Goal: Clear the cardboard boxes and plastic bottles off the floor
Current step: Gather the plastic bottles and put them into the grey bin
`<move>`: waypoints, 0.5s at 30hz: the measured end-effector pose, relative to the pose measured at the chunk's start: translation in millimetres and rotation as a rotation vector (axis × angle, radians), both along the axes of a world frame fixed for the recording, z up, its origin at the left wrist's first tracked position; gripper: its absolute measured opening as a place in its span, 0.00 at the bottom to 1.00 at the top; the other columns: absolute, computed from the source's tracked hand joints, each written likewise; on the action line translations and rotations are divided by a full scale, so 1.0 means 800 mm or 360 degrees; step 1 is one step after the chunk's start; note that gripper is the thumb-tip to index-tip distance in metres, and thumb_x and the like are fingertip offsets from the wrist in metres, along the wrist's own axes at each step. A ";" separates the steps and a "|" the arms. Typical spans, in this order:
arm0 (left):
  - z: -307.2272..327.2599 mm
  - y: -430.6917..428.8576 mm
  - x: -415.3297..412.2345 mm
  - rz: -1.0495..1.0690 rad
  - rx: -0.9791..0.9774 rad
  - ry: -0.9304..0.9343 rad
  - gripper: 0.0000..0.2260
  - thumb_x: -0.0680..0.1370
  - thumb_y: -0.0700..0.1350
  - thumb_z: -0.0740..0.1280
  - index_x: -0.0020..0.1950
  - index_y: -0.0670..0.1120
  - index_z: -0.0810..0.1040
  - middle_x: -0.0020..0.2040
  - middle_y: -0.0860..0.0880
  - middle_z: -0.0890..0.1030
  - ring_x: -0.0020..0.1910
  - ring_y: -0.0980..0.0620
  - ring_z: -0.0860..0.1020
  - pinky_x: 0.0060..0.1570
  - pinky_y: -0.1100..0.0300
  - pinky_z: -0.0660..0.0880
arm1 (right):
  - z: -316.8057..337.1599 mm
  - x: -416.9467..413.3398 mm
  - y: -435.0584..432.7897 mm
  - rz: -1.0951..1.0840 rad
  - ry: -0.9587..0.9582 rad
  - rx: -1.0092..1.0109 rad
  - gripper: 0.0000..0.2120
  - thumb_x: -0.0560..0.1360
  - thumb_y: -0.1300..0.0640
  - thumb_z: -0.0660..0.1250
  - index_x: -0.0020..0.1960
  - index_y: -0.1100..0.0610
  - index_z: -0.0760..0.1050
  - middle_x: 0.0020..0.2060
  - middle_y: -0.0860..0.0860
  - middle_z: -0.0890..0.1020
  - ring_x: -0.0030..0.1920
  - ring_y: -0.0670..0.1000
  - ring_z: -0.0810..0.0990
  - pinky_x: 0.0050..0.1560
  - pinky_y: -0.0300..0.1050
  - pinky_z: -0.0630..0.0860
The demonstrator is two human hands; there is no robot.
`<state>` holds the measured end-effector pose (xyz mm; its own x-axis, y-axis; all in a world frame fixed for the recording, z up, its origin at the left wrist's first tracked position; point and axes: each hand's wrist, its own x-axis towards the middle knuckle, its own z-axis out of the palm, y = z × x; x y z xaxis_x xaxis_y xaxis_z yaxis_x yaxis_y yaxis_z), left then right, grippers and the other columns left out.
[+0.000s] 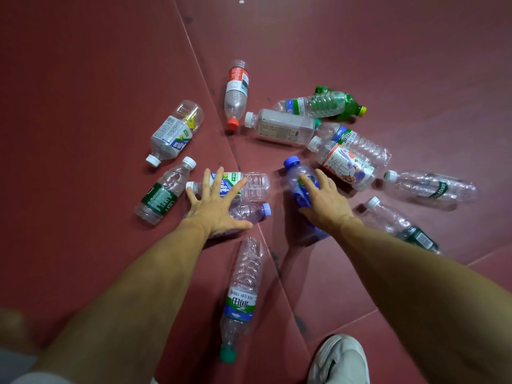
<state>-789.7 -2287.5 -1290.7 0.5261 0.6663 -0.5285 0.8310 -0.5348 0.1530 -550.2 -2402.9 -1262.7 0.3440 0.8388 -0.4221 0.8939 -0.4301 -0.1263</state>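
**Both hands down among empty bottles**

The left hand (214, 202) is flat and open, fingers straight and splayed. Its fingertips lie over the white-cap bottle (255, 185) and its palm covers part of the purple-cap bottle (249, 212) just behind it. The right hand (322, 199) grips the blue bottle (294, 175), with the fingers curled over its top and the thumb on its near side.

Every bottle in view lies on its side on the red floor (83, 79), capped, and looks empty. The red-cap bottle (236, 92) lies at the far edge of the scatter. The green bottle (351, 106) is crushed and sits against a clear one, and more clear bottles crowd close together to the right of the blue one. The green-cap bottle (242, 286) lies nearest, between the two forearms, with its cap toward the person.

A seam (205, 76) in the floor runs from the top edge down into the middle of the scatter, and other seams branch off lower right. Bare floor spreads wide to the left and across the top. A pale shoe (340, 361) stands at the bottom edge, to the right of the green-cap bottle
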 end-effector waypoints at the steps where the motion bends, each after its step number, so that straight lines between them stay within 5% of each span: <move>1: 0.000 0.000 0.000 0.0007 -0.0004 -0.0006 0.50 0.66 0.78 0.63 0.75 0.70 0.32 0.77 0.48 0.25 0.74 0.42 0.24 0.70 0.27 0.38 | -0.002 -0.003 0.001 -0.0015 0.0012 -0.0047 0.41 0.77 0.48 0.70 0.81 0.46 0.49 0.80 0.54 0.44 0.79 0.60 0.48 0.68 0.60 0.69; 4: 0.001 0.000 0.000 0.0027 0.0001 -0.0015 0.49 0.67 0.78 0.63 0.75 0.70 0.33 0.77 0.48 0.26 0.75 0.42 0.24 0.70 0.27 0.39 | -0.007 -0.009 -0.001 -0.0084 0.0013 -0.0176 0.46 0.76 0.46 0.72 0.81 0.43 0.43 0.80 0.54 0.38 0.79 0.64 0.45 0.67 0.62 0.69; 8: 0.008 -0.005 0.005 0.0100 0.0027 -0.0037 0.46 0.66 0.81 0.58 0.76 0.71 0.37 0.80 0.47 0.31 0.77 0.41 0.29 0.71 0.27 0.40 | 0.000 -0.014 -0.002 -0.0133 0.0006 -0.0215 0.45 0.76 0.59 0.68 0.81 0.41 0.42 0.80 0.56 0.40 0.72 0.64 0.64 0.61 0.55 0.72; 12: 0.025 0.001 0.025 0.0139 0.0211 0.0005 0.41 0.67 0.81 0.50 0.78 0.68 0.49 0.77 0.39 0.56 0.77 0.37 0.52 0.71 0.27 0.44 | 0.006 -0.020 0.000 -0.0097 0.0087 -0.0195 0.45 0.75 0.59 0.67 0.81 0.40 0.43 0.80 0.55 0.43 0.68 0.63 0.69 0.60 0.54 0.72; 15: 0.032 0.005 0.034 0.0165 0.0187 -0.0054 0.36 0.72 0.77 0.55 0.78 0.67 0.55 0.69 0.41 0.65 0.70 0.39 0.64 0.71 0.33 0.56 | 0.005 -0.029 -0.001 -0.0040 0.0122 -0.0168 0.45 0.75 0.59 0.67 0.81 0.39 0.44 0.80 0.54 0.43 0.69 0.63 0.69 0.61 0.54 0.72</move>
